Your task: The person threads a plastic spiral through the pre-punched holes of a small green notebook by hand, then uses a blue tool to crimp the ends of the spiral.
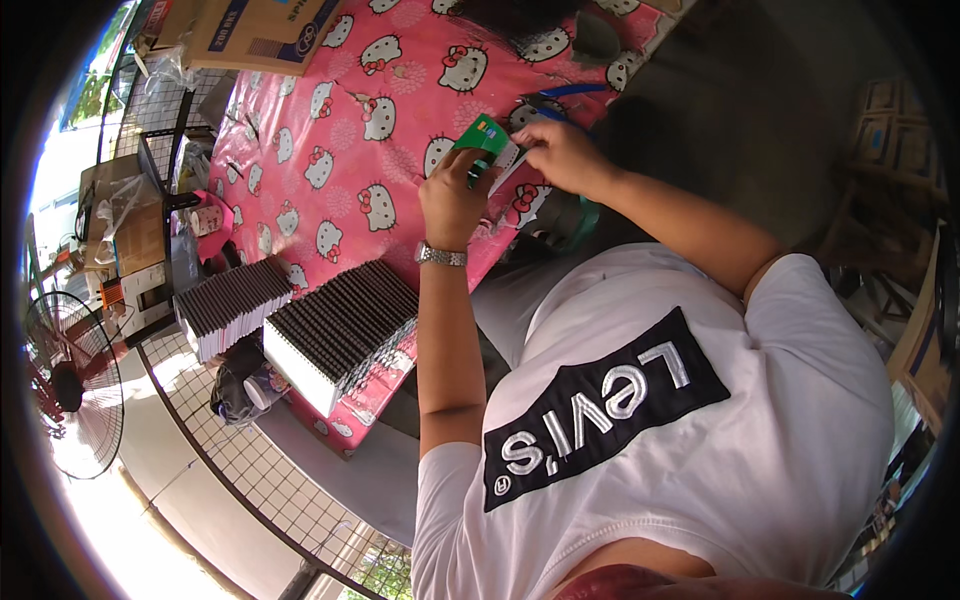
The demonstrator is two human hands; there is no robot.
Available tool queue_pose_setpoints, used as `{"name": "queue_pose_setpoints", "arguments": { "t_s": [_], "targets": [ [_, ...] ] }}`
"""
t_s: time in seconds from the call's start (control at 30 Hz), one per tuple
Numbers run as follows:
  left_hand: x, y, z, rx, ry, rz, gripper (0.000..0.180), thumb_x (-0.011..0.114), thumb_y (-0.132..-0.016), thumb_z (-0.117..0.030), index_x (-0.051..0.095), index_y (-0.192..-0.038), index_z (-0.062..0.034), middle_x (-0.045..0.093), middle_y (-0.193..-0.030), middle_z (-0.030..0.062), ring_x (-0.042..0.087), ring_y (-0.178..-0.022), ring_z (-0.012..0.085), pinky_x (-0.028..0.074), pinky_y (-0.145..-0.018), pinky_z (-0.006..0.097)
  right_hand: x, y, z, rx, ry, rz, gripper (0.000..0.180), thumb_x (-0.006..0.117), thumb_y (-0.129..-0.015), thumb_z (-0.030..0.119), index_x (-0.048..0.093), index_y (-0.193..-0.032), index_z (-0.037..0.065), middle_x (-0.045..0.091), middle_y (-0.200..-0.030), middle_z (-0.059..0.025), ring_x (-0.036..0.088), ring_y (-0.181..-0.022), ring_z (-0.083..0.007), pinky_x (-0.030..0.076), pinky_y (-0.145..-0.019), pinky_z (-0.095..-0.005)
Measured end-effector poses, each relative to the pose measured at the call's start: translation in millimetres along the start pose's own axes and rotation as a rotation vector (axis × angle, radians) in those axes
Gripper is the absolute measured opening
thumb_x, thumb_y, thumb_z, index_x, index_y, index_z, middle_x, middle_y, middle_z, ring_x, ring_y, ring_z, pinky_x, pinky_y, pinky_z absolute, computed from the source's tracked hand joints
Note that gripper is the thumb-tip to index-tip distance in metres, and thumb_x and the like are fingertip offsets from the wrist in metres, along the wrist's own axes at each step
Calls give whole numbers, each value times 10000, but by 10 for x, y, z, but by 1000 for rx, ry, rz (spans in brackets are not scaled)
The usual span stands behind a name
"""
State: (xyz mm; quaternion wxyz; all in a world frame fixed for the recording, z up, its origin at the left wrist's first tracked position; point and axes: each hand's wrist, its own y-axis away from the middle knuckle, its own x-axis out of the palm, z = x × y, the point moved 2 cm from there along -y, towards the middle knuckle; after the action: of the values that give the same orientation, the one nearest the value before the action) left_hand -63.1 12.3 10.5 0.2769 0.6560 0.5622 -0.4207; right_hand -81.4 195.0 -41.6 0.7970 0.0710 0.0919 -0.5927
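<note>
Over the right edge of the pink table, my left hand [455, 198] grips a small green-covered notebook [480, 134]. Its fingers curl over the cover, and a metal watch [441, 255] is on that wrist. White page edges show along the notebook's right side, with what looks like a row of small holes. At that white edge, the fingers of my right hand [565, 155] are pinched together. Their tips are partly hidden. Just beyond the right hand lies a blue strip-like object [570, 90], whose kind I cannot make out.
A pink cat-print cloth [340, 120] covers the table. Black-bound notebooks stand in a large stack [345, 320] and a smaller stack [232, 305] at the near left. A cardboard box [260, 35] sits at the far left. Beyond the table are a fan [70, 385] and wire mesh [240, 450].
</note>
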Motion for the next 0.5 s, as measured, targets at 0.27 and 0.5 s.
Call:
{"name": "queue_pose_setpoints", "arguments": {
  "t_s": [0.27,0.5],
  "targets": [
    [-54,-2,-155,-16,-203,60,231,637,-855,-139,630,-1084,-103,680,-980,112,665,-876,332,533,-684,435,-319,-145,230,556,-888,237,523,638,-903,311,439,-1345,113,669,-967,-149,416,-489,-60,310,-434,-218],
    [-172,-40,-91,134,-290,-32,203,575,-854,-106,595,-1053,-70,649,-964,130,601,-930,342,445,-886,474,-445,-327,433,-255,172,282,221,583,-953,167,696,-1138,118,630,-961,-60,625,-878,-199,495,-799,-340]
  ]
}}
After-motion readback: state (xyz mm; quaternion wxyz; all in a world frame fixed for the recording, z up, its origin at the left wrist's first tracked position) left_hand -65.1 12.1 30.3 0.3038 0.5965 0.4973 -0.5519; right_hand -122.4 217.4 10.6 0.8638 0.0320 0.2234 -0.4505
